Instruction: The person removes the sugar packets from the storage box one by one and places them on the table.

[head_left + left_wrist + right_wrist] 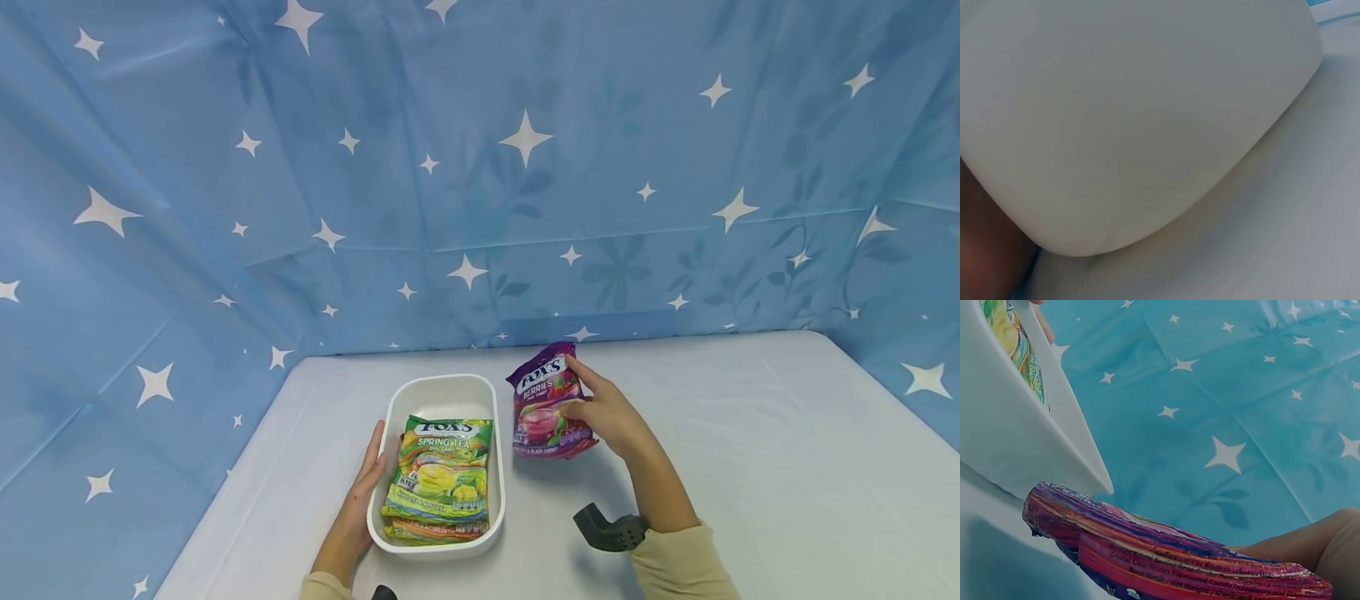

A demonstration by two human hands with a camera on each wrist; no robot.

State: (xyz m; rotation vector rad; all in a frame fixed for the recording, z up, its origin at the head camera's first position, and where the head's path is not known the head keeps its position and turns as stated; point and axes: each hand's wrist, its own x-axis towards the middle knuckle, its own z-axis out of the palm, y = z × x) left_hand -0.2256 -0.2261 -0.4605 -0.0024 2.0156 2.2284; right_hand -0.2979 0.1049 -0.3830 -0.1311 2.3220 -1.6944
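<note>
A purple bag of Fox's Berries candy (546,408) is up off the table to the right of a white tub (489,533). My right hand (611,417) pinches it by its right side, thumb and index finger on its printed front. In the right wrist view the candy bag (1166,550) shows edge-on, close to the tub's wall. Inside the tub lies a green bag of Fox's Spring Tea candy (438,475), over an orange bag (435,533). Against the tub's left wall rests my left hand (362,492), fingers straight along the outside and thumb at the rim.
A white-covered table (750,467) bears the tub. Behind it and at both sides hangs a blue curtain (570,192) with white stars. A dark wrist device (611,531) is strapped to my right wrist.
</note>
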